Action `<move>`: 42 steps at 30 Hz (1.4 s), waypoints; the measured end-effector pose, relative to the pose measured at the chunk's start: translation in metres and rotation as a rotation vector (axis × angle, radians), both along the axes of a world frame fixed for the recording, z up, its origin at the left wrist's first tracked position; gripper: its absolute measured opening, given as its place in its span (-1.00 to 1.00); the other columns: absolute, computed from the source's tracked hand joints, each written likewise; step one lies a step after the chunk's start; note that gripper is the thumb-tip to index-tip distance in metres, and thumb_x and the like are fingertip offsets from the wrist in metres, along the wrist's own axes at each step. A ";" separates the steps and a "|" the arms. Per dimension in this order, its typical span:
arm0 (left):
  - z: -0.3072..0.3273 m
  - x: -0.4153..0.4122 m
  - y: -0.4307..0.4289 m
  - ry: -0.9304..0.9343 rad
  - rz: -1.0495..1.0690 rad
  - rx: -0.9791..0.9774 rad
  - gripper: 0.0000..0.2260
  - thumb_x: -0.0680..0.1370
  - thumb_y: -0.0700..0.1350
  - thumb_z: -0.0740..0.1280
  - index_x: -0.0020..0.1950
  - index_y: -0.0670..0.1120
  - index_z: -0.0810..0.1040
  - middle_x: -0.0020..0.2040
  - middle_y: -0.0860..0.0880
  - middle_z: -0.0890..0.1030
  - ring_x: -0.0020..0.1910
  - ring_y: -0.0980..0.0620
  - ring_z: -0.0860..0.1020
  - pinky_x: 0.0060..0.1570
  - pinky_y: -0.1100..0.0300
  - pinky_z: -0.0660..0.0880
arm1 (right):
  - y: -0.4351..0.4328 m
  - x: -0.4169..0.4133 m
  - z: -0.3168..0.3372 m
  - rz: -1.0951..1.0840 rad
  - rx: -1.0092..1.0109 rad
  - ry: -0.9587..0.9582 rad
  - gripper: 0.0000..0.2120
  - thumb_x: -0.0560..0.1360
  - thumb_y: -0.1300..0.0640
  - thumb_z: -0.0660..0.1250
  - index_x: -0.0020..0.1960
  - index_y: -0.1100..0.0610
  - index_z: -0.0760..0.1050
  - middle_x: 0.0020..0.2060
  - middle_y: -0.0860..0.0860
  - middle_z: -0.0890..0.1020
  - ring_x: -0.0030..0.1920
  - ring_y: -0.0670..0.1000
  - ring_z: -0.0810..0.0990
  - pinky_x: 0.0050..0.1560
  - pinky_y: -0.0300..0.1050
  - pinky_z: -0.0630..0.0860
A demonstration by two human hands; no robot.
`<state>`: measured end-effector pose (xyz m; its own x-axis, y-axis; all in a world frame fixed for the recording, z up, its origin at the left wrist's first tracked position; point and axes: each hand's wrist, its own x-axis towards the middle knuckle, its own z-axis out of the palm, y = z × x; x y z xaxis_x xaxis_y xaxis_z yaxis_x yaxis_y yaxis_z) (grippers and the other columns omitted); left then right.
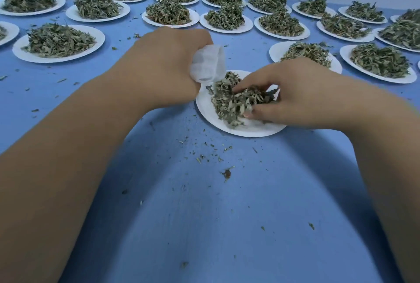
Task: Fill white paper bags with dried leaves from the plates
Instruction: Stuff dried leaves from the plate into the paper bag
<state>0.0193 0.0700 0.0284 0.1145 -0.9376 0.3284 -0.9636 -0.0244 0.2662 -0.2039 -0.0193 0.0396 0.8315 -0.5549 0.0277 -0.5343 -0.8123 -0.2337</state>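
Note:
A white paper plate (247, 129) lies on the blue table in front of me, holding a pile of dried green leaves (231, 103). My left hand (163, 64) grips a small white paper bag (206, 63) just above the plate's far left rim, its mouth turned toward the leaves. My right hand (293, 91) reaches in from the right, fingers and thumb curled round a clump of the leaves on the plate.
Several white plates heaped with dried leaves fill the far half of the table, among them one at the left (59, 42) and two at the right (305, 55), (379, 63). Leaf crumbs (211, 155) litter the blue tabletop (204, 214) near me.

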 end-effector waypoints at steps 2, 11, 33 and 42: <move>-0.003 -0.001 -0.003 -0.066 0.006 -0.005 -0.65 0.36 -0.04 0.29 0.14 0.10 0.51 -0.12 0.00 0.61 -0.16 -0.13 0.58 -0.20 0.09 0.51 | 0.000 0.000 -0.001 -0.021 -0.001 -0.092 -0.67 0.45 -0.06 0.48 0.21 -0.26 0.63 -0.11 -0.35 0.59 -0.18 -0.51 0.48 -0.21 -0.59 0.34; -0.004 -0.010 -0.006 -0.237 0.045 -0.024 -0.62 0.37 -0.13 0.36 0.16 0.08 0.45 -0.26 0.07 0.43 -0.24 -0.09 0.37 -0.36 0.12 0.16 | 0.002 -0.006 0.009 -0.008 0.071 -0.462 -0.77 0.47 0.06 0.54 0.11 -0.15 0.68 0.07 -0.19 0.63 -0.01 -0.19 0.59 -0.03 -0.38 0.51; -0.017 -0.017 -0.016 -0.001 -0.014 -0.073 -0.80 0.40 -0.08 0.39 -0.20 0.00 0.35 -0.33 0.01 0.47 -0.33 0.02 0.44 -0.37 0.04 0.43 | 0.006 0.013 -0.009 -0.030 0.455 -0.735 -0.83 0.44 0.26 0.54 -0.07 0.01 0.72 -0.18 0.06 0.75 -0.10 0.10 0.74 0.01 0.25 0.65; -0.015 -0.025 -0.012 0.053 -0.067 -0.061 -0.80 0.35 0.15 0.28 -0.27 0.10 0.30 -0.35 0.09 0.45 -0.34 0.16 0.42 -0.41 0.16 0.26 | 0.012 0.020 -0.009 -0.042 0.312 -0.809 -0.90 0.43 0.33 0.53 -0.12 0.16 0.70 -0.25 -0.12 0.71 -0.33 -0.23 0.63 -0.23 -0.42 0.48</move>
